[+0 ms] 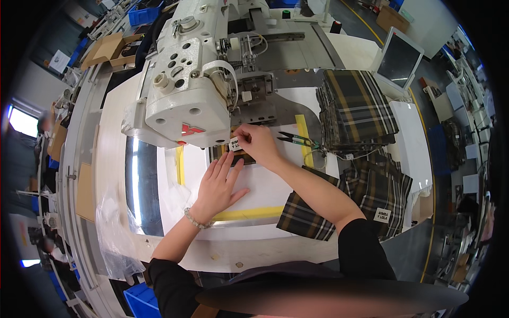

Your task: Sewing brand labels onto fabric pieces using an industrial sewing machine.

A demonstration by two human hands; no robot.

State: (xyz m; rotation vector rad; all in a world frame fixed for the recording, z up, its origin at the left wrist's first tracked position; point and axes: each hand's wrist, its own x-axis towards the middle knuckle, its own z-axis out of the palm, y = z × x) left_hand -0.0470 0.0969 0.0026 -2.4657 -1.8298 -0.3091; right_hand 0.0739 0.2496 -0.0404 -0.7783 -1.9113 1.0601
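Under the white sewing machine (175, 106), a small plaid fabric piece (214, 154) lies on a white board edged with yellow tape (249, 213). My right hand (257, 146) pinches a white printed label (234, 145) on that fabric, its fingertips close to the machine's needle area. My left hand (220, 185) rests with fingers spread, its fingertips on the fabric just below the label. Right of my right hand lie thread snips with green handles (305, 141). A folded stack of plaid fabric (358, 106) sits beyond them, and looser plaid pieces (307, 206), one bearing a label, lie near my right forearm.
A monitor (397, 58) stands at the back right, near thread spools (336, 27). Crumpled clear plastic (114, 249) hangs over the table's left front, above a blue crate (140, 299). An open cardboard box (108, 50) is at back left. Other people (45, 124) are at the far left edge.
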